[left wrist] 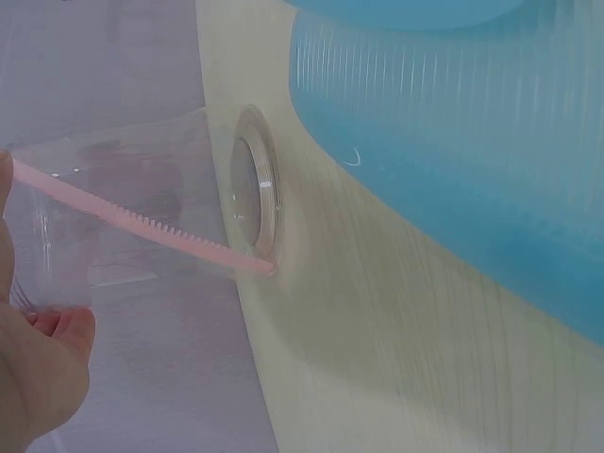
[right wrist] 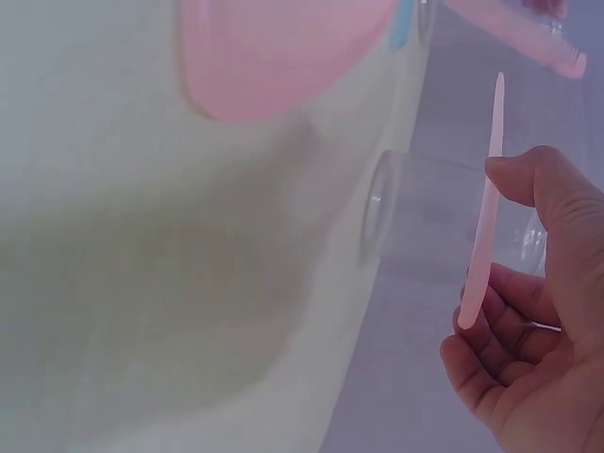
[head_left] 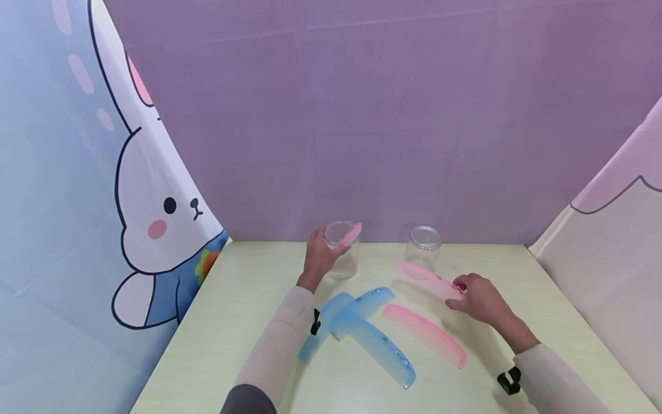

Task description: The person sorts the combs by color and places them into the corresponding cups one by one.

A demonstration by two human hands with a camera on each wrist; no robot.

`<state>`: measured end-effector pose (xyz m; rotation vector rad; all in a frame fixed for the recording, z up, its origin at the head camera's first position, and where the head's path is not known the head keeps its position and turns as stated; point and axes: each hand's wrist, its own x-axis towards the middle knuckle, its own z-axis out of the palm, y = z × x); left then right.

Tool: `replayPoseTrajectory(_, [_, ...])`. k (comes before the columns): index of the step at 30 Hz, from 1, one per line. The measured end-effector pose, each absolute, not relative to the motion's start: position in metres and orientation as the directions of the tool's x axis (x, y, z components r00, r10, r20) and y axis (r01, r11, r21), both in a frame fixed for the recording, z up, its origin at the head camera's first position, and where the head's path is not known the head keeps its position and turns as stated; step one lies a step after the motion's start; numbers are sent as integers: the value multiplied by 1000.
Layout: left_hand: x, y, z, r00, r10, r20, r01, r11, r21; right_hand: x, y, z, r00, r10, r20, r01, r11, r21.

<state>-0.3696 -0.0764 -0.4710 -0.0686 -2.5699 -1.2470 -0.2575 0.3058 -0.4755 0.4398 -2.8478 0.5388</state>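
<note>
As the head view shows it, your right hand (head_left: 481,302) pinches the right comb (head_left: 429,277), a pink one, by one end; its long axis slants from right of centre toward the upper left, the free end overlapping the lower part of the right jar (head_left: 425,238). Your left hand (head_left: 318,253) curls round the left jar (head_left: 343,265), where the left comb (head_left: 351,234), also pink, leans with its tip up and to the right. Below centre, three overlapping blue combs (head_left: 380,348) and a loose pink comb (head_left: 424,333) lie on the table (head_left: 222,322) between your arms.

At the left wrist, your thumb and fingers bend round the jar at the left edge; the left comb runs diagonally from there down to the base near centre. A blue comb fills the upper right.

At the right wrist, your thumb presses the right comb against your fingers, gap closed on it; it stands edge-on, nearly vertical, right of centre, crossing in front of the right jar.
</note>
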Motion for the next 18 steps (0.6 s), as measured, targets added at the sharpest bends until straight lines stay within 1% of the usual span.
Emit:
replayPoseTrajectory(9, [-368, -77, -471, -961, -72, 268, 166, 626, 762, -267, 290, -457, -929, -258, 264, -337, 887, -317])
replayPoseTrajectory(18, [-370, -77, -472, -953, -78, 292, 180, 628, 757, -279, 272, -438, -917, -276, 286, -363, 875, -319])
